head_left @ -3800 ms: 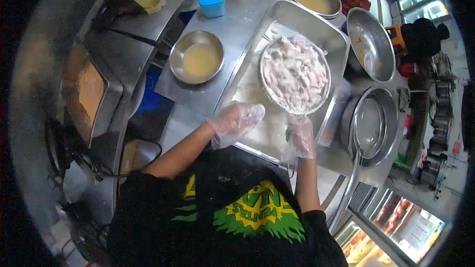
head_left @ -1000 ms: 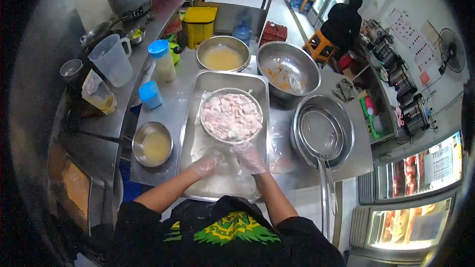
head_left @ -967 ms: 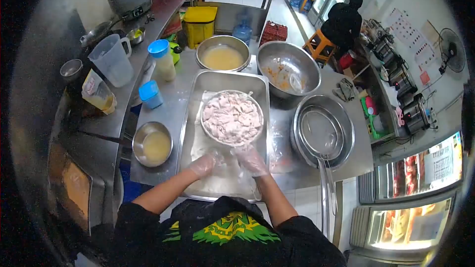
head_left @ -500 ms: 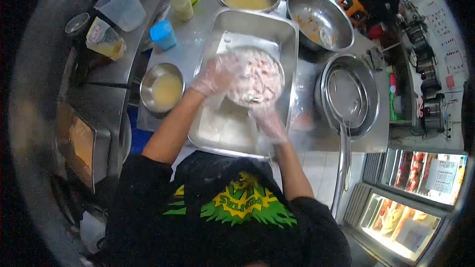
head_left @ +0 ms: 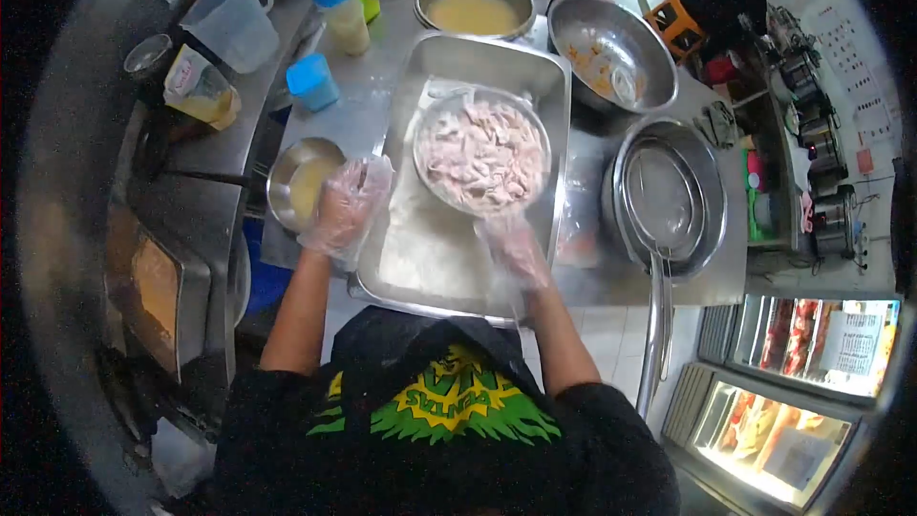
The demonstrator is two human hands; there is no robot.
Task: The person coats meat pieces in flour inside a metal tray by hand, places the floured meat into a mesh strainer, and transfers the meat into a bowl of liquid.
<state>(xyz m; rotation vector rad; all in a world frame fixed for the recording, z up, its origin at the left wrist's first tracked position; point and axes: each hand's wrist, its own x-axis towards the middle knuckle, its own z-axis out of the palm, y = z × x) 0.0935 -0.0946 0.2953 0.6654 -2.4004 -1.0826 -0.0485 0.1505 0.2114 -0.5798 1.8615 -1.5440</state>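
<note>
A round strainer (head_left: 420, 148) filled with pale, flour-dusted strips of raw meat (head_left: 485, 155) is over a deep steel tray (head_left: 564, 162). My right hand (head_left: 516, 250), in a clear plastic glove, is closed at the strainer's near edge, where its handle lies hidden under the fingers. White flour (head_left: 430, 248) coats the tray floor. To the left, my gloved left hand (head_left: 351, 205) hangs between the tray and a small steel bowl (head_left: 280, 167) of yellowish liquid, overlapping the bowl's right rim. Its fingers are partly hidden, and I cannot tell whether they touch the bowl.
Behind the tray stands a steel bowl of cloudy liquid (head_left: 473, 14); right of it is a large stained bowl (head_left: 650, 43). A long-handled sieve (head_left: 659, 248) rests in another bowl at right. A blue-lidded container (head_left: 312, 86) and a measuring jug (head_left: 234, 29) are at left.
My left hand has moved from over the meat left to beside the small bowl. My right hand keeps its hold on the strainer, which was blurred and now shows more sharply.
</note>
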